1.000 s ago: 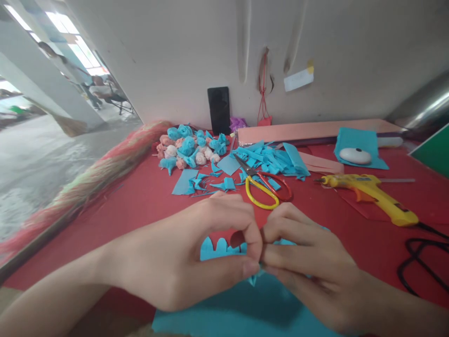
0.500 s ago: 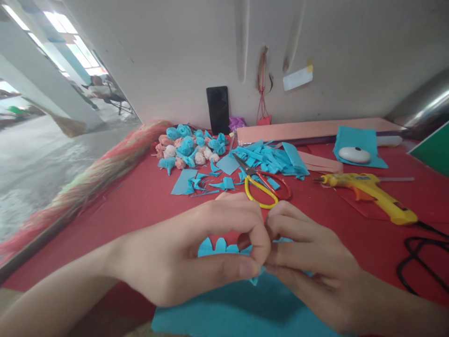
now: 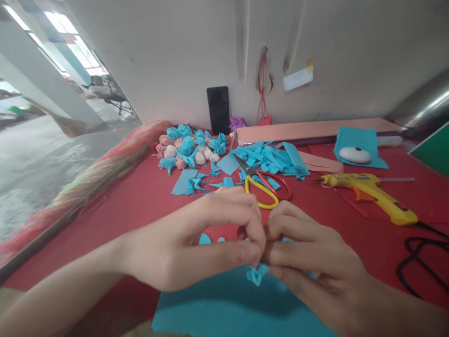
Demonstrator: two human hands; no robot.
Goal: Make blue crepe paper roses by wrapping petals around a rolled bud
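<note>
My left hand [image 3: 210, 238] and my right hand [image 3: 312, 262] meet at the middle, both closed with fingertips pinching a scallop-edged strip of blue crepe paper [image 3: 257, 274]. Its gathered, crumpled end pokes out below the fingertips. More of the strip's rounded edge shows through the gap in my left hand; the rest is hidden by the fingers. Beneath the hands lies a large blue paper sheet [image 3: 224, 309]. Just beyond the fingers, scissors [image 3: 261, 185] with one yellow and one red handle rest on blue scraps.
Rolled paper flowers [image 3: 189, 147] in blue and pink are heaped at the back left, beside blue paper scraps [image 3: 266, 157]. A phone [image 3: 218, 110] leans on the wall. At right lie a yellow glue gun [image 3: 372, 192], its black cord [image 3: 403, 262] and a white oval object [image 3: 355, 155].
My left hand has turned slightly and risen a little. More of the strip's gathered end now shows below the fingers, and less of its scalloped edge shows at left.
</note>
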